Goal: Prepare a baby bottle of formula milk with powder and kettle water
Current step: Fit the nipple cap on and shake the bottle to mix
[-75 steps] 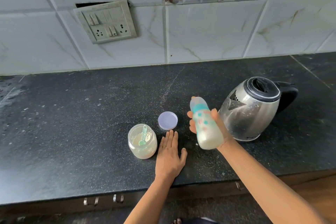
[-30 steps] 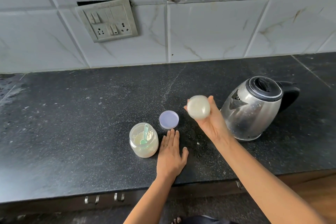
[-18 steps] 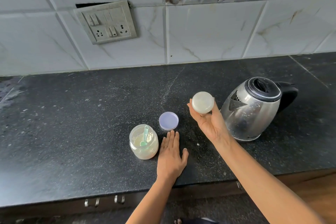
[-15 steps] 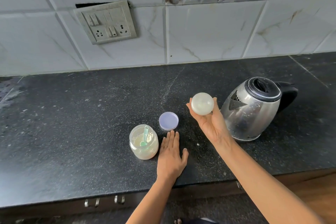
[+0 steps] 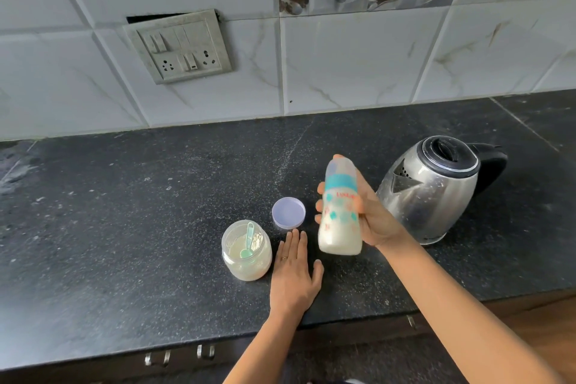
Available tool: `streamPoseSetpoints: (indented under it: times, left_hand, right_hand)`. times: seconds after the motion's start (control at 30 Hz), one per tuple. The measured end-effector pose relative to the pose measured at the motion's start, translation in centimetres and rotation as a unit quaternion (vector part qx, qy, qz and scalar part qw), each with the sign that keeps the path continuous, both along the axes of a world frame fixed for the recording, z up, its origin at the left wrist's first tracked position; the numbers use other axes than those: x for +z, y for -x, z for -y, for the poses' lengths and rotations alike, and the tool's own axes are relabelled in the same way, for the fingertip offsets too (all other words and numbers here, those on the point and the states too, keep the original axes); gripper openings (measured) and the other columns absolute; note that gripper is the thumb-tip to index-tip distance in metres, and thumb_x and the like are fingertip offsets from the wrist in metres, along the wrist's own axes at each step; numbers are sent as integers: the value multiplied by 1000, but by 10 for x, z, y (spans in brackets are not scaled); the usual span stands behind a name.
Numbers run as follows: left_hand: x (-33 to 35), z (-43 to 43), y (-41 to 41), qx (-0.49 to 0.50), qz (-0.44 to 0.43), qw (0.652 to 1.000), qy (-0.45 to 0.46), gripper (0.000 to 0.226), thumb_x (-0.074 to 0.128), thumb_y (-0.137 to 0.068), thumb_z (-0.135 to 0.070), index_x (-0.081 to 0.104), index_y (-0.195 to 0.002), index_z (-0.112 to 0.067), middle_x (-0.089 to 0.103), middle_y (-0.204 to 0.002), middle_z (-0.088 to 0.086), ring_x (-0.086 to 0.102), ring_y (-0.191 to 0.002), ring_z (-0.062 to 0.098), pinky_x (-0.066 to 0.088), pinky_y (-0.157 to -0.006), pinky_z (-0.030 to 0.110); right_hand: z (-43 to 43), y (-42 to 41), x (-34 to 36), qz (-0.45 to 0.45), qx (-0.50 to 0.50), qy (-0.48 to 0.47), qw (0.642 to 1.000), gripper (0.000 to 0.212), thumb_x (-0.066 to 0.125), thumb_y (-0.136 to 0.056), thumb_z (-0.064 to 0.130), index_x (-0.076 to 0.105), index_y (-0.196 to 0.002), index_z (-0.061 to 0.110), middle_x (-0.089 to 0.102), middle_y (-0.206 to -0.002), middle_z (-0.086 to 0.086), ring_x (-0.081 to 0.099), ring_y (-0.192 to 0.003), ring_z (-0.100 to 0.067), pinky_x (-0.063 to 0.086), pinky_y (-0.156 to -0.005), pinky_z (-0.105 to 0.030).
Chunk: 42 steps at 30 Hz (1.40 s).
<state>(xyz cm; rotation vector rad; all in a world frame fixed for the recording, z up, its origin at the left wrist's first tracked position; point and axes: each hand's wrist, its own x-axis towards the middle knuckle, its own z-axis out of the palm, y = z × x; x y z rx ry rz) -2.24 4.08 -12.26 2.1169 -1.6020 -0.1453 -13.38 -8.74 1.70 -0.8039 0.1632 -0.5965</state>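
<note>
My right hand grips a capped baby bottle of white milk, held above the black counter with its cap end tilted away from me. The bottle has a teal collar and coloured prints. My left hand rests flat on the counter, fingers straight, just right of an open jar of formula powder with a teal scoop inside. The jar's lilac lid lies beyond my left fingertips. A steel kettle with a black lid and handle stands to the right of the bottle.
A tiled wall with a switch and socket plate runs behind the counter. The counter's front edge lies close to me, with drawer handles below it. Pale specks dot the counter surface.
The bottle has swung from pointing its base at me to nearly upright with its side showing. My left hand has stayed flat on the counter.
</note>
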Motion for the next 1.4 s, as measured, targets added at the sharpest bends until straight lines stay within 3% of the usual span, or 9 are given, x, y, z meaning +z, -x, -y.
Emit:
streamPoseSetpoints:
  times: [0.27, 0.4, 0.53, 0.7, 0.87, 1.0, 1.17, 1.3, 1.4]
  left_hand:
    - [0, 0, -1, 3, -3, 1000, 8, 66, 43, -92, -42, 33, -147, -8, 35, -152, 11, 28, -142, 23, 16, -118, 38]
    - [1, 0, 0, 8, 6, 1000, -7, 66, 36, -91, -43, 35, -146, -7, 35, -152, 11, 26, -143, 21, 12, -119, 34]
    - [0, 0, -1, 0, 1, 1000, 1, 66, 44, -91, -42, 35, -146, -7, 36, -151, 12, 29, -142, 24, 14, -118, 36]
    - [2, 0, -1, 6, 6, 1000, -12, 66, 34, -91, -44, 35, -147, -7, 33, -153, 10, 25, -144, 21, 6, -119, 31]
    - [1, 0, -2, 0, 1, 1000, -12, 66, 38, -91, -44, 36, -146, -7, 35, -152, 12, 27, -143, 23, 8, -119, 31]
    - [2, 0, 0, 5, 0, 1000, -15, 65, 37, -92, -42, 36, -146, -7, 34, -152, 11, 25, -143, 21, 3, -117, 28]
    - [0, 0, -2, -7, 9, 1000, -22, 68, 32, -91, -45, 30, -149, -9, 28, -155, 10, 20, -145, 20, 7, -119, 32]
    - [3, 0, -1, 3, 6, 1000, -24, 67, 30, -92, -45, 29, -150, -9, 27, -156, 8, 16, -146, 17, 2, -118, 29]
    - [3, -1, -1, -3, 10, 1000, -30, 69, 28, -92, -46, 26, -150, -10, 25, -157, 8, 14, -146, 17, 0, -118, 29]
  right_hand:
    - [4, 3, 11, -84, 21, 123, 989, 101, 88, -63, 17, 30, -144, 28, 57, -116, -24, 62, -98, -39, 47, -90, -60]
    - [9, -2, 13, -73, -85, 48, 993, 103, 90, -60, 17, 30, -142, 32, 55, -119, -19, 62, -106, -39, 51, -91, -52]
    - [6, 10, 15, -33, 48, 160, 985, 96, 86, -65, 12, 30, -142, 29, 57, -114, -24, 62, -96, -42, 47, -87, -59]
    - [8, 0, 10, 7, -100, -24, 995, 92, 89, -63, 20, 33, -137, 22, 62, -113, -18, 64, -102, -36, 54, -83, -47]
    - [3, 12, 13, -11, 36, 135, 990, 93, 84, -68, 16, 31, -143, 25, 57, -116, -25, 62, -97, -41, 50, -87, -57]
    - [3, 3, 8, -23, -114, -34, 993, 94, 91, -59, 23, 36, -136, 25, 60, -113, -18, 65, -101, -35, 55, -82, -48]
    - [-4, 18, 1, -63, 29, 120, 990, 98, 88, -63, 17, 32, -143, 26, 51, -119, -27, 58, -102, -42, 41, -92, -67]
    - [2, 11, -6, -89, -162, -47, 982, 98, 93, -53, 20, 38, -134, 27, 53, -122, -21, 58, -113, -40, 54, -84, -49]
    - [2, 22, -9, -99, -67, -30, 992, 90, 89, -59, 15, 42, -135, 28, 61, -117, -21, 60, -109, -44, 53, -85, -50]
